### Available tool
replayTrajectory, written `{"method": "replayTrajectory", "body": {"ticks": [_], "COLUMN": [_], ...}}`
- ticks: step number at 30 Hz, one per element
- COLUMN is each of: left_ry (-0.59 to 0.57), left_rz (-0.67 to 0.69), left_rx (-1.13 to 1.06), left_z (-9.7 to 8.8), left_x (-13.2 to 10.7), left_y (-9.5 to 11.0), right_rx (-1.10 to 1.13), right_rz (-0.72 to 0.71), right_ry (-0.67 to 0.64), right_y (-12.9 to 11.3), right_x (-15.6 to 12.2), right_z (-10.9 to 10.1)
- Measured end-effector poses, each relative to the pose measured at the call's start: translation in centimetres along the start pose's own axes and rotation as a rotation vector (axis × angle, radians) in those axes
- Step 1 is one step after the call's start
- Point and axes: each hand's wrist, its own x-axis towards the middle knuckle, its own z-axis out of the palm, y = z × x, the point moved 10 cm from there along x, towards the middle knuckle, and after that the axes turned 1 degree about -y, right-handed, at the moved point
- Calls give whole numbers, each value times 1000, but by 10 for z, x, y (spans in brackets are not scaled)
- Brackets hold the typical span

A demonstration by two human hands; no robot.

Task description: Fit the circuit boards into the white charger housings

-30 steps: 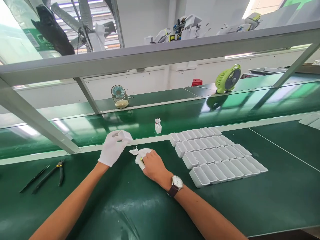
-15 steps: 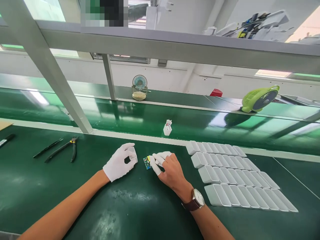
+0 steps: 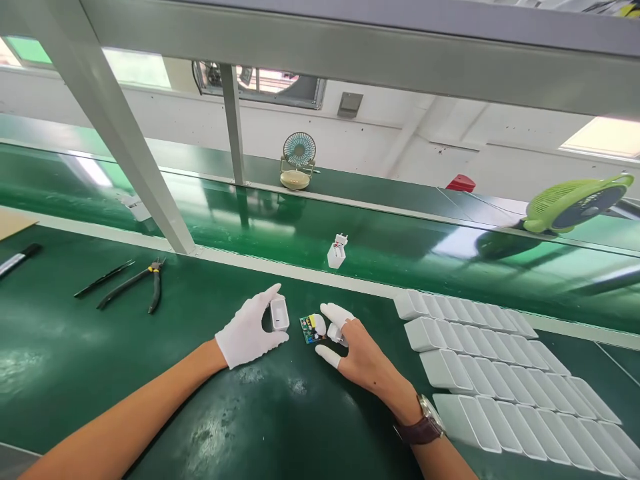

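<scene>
My left hand [image 3: 250, 330], in a white glove, is open with thumb and forefinger spread on either side of a small white plastic housing [image 3: 280, 313]. The housing's open side faces up, and a gap shows between it and my palm. Just to its right lies a green circuit board [image 3: 306, 331] with yellow and blue parts and a white rounded piece on it. My right hand [image 3: 353, 347], with white finger covers and a watch on the wrist, is open beside the board. A white plug-like part [image 3: 337, 335] sits between its spread fingers, partly hidden.
Rows of white open housings [image 3: 495, 373] stand to the right. Pliers [image 3: 156, 287] and tweezers [image 3: 103, 279] lie at the left. On the green conveyor belt [image 3: 260, 233] stands an assembled-looking white unit [image 3: 337, 253]. A slanted metal post [image 3: 135, 153] rises at the left.
My right fingers have opened away from the circuit board, uncovering more of it and the plug-like part. My left fingers have spread wider around the housing. The camera view has tilted downward.
</scene>
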Motion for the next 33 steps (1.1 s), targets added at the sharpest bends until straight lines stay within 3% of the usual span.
{"method": "replayTrajectory", "body": {"ticks": [2,4,10,14,21,24,28,33], "left_ry": [-6,-4,10,42,107,119,124,121], "left_rz": [-87,-85,120,152,310,348,394,493], "left_rx": [35,51,-32,-25,4,12,31,53], "left_z": [2,2,-1,0,-2,-1,1,0], "left_x": [1,0,-3,-7,-12,-13,-15,-20], "left_y": [-9,-8,13,15,27,28,31,44], "right_rx": [41,93,127,124,207,148,65,28], "right_rz": [10,31,-73,-133,-26,-84,-198,-185], "right_ry": [-26,-17,118,216,299,385,341,251], "right_y": [5,10,-2,-16,-18,-32,-56,-60], "right_x": [1,1,-1,-5,-7,-12,-14,-11], "right_z": [6,9,-4,-18,-24,-34,-32,-24]}}
